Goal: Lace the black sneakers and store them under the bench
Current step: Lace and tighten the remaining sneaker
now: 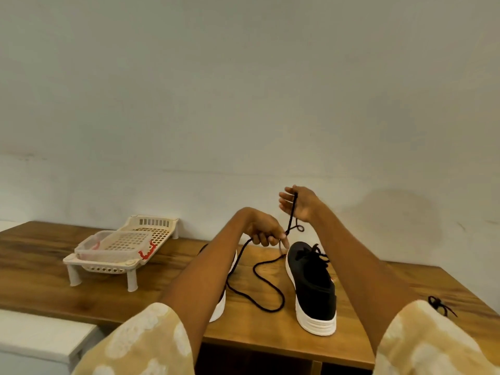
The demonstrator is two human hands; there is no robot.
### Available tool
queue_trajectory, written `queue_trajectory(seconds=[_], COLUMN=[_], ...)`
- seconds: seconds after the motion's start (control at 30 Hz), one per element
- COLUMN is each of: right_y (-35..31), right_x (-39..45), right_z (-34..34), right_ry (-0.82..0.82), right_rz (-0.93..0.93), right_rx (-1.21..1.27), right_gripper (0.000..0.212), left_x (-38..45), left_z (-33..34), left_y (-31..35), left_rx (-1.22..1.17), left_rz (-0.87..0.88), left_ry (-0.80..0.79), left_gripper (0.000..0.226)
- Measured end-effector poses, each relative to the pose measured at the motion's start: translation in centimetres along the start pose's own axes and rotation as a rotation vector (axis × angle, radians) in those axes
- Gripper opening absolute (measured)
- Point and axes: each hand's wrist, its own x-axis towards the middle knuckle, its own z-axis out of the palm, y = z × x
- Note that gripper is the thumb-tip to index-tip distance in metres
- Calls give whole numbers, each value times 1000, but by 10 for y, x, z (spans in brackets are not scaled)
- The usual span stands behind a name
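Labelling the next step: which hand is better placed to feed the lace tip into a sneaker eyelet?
Right, probably. The right hand pinches the lace near its upper end, above the right sneaker; the left hand grips it lower.

A black fabric sneaker with a thick white ribbed sole stands upright on the wooden counter, its lace knotted on top. A second black sneaker with a white sole stands to its left — mostly hidden. A long black cord shoelace loops between them, one end raised above the counter.
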Motion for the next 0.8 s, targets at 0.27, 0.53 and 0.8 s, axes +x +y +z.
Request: queue_trajectory(seconds=[0.27, 0.53, 0.8], right_y=[-38, 33, 80], right_x=[-11, -28, -14], right_z=[7, -8, -22], right_ry=[-162, -533, -306], right_rz=[-95, 146, 281], right_rx=[-164, -864, -927], right_gripper=[35, 33, 19], left_x=[11, 8, 13], left_z=[5, -6, -1], left_y=[-15, -6, -22], left_rx=[-267, -1146, -957], left_rz=[64, 349, 176], left_ry=[151, 459, 580], left_gripper=[42, 51, 32])
